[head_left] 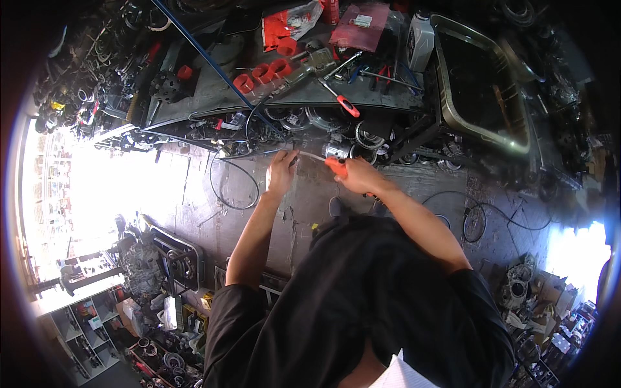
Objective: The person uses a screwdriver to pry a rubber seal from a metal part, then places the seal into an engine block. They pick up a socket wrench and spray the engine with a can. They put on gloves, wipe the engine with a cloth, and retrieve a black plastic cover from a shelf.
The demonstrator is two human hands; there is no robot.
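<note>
My right hand (358, 176) is closed round an orange tool (336, 166), and a second bit of orange shows below the fist. A thin pale shaft (312, 156) runs left from this tool towards my left hand. My left hand (282, 172) has its fingers bent together at the shaft's far end, around something small and dark that I cannot make out. Close by on the left, a dark hose (233, 205) hangs in a loop. Both hands are held out before the workbench (213, 90), above the floor.
On the bench lie red rings (262, 73), a red-handled tool (348, 107), a red-and-white bag (284, 26) and a grey bottle (420, 42). A metal tray (517, 145) stands at the right. Metal parts crowd beneath the bench. A gearbox-like casting (142, 265) sits at the left.
</note>
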